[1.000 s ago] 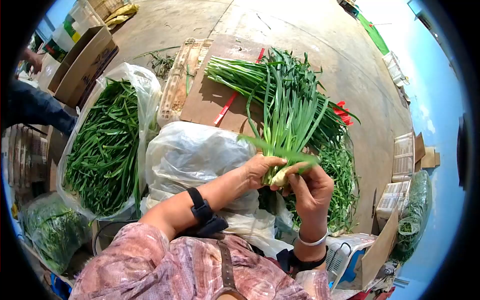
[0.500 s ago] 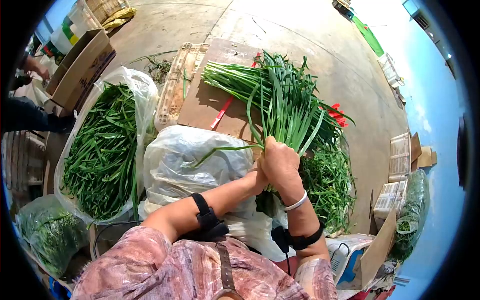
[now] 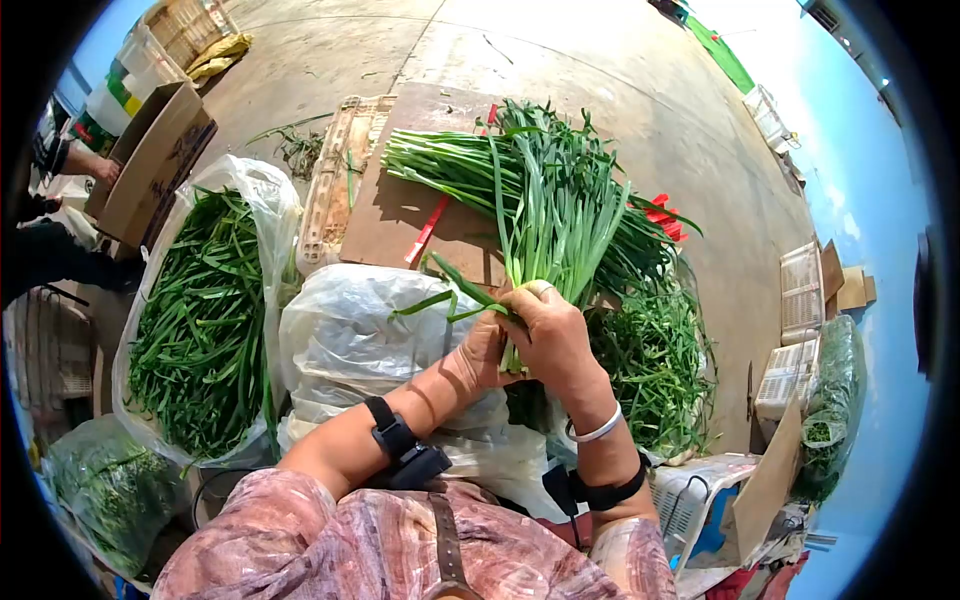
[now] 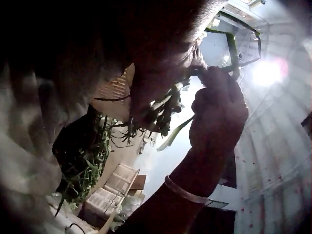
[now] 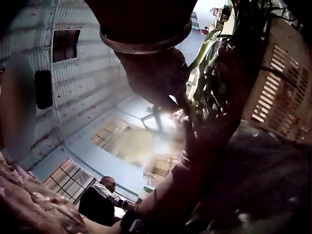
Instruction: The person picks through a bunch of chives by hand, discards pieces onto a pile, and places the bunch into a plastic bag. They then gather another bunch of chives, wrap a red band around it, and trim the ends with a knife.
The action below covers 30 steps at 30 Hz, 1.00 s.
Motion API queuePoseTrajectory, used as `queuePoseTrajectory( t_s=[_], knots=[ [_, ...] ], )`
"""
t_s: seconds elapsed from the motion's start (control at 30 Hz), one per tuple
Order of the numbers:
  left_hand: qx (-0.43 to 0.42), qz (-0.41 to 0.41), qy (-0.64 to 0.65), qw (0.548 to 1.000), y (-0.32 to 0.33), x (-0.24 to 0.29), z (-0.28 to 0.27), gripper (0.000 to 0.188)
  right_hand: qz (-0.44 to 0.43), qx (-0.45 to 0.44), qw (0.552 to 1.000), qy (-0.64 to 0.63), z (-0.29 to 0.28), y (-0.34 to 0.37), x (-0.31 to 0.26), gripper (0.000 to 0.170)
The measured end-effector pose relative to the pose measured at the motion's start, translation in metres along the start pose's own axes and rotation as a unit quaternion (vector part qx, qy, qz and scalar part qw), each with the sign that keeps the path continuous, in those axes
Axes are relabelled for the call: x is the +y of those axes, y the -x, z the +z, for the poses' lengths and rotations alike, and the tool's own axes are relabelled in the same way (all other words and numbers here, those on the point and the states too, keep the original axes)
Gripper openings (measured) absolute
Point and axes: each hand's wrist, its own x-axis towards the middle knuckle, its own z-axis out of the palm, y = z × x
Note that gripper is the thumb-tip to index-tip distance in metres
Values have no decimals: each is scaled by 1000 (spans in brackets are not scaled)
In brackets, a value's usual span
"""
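A bunch of long green stalks with pale stems (image 3: 560,225), like garlic greens, fans away from me over the cardboard. My left hand (image 3: 487,352) grips its pale lower end from the left. My right hand (image 3: 556,335), a white bracelet at its wrist, lies over the stems. In the left wrist view the right hand (image 4: 217,107) pinches a long green leaf (image 4: 231,46). Loose leaf ends (image 3: 455,283) stick out to the left at the stems in the head view. Its fingertips are partly hidden behind the hand. Beneath the fanned leaves, more stalks (image 3: 440,162) lie crossways.
Cardboard (image 3: 390,215) with a red strip (image 3: 428,230) lies beyond a plastic-covered pile (image 3: 360,320). A plastic-lined container of greens (image 3: 200,330) stands at left, loose greens (image 3: 650,370) at right. Another person's hand (image 3: 103,168) is near a cardboard box (image 3: 165,170). Crates (image 3: 800,300) line the right wall.
The right hand first worked a leaf at the stem bases, then crossed over the stems, and has now drawn back slightly. Loose leaf ends now point left. The view has shifted a little.
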Motion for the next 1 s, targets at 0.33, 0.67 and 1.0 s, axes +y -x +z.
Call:
queuePoseTrajectory(
  t_s=[0.33, 0.67, 1.0],
  knots=[
    [-48, -85, 323, 942, -19, -17, -8, 55, -64, -17, 994, -84, 20, 18, -23, 20],
    [-139, -178, 383, 896, -14, -23, -7, 50, 211, 186, 861, -423, -81, 38, 7, 10],
    [-135, -232, 501, 823, -14, -16, -4, 56, 303, 230, 904, 194, -118, 99, 95, 33]
  ],
)
